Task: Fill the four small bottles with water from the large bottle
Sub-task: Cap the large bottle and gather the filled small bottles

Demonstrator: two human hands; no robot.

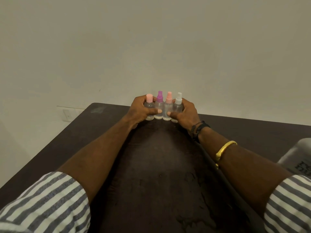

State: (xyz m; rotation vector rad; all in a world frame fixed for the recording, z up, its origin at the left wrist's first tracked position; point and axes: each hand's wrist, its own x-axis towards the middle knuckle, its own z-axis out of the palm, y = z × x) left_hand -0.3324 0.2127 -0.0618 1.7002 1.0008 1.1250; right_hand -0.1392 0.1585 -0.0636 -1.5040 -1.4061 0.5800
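Only illegible lettering, large bottle

Four clear small bottles upright, capped, touching.

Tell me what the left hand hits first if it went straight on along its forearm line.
Nothing new: the left hand grips the clear small plastic bottle with the pink flip cap, leftmost of four. Past the row, likely the plain beige wall; that gap is unclear.
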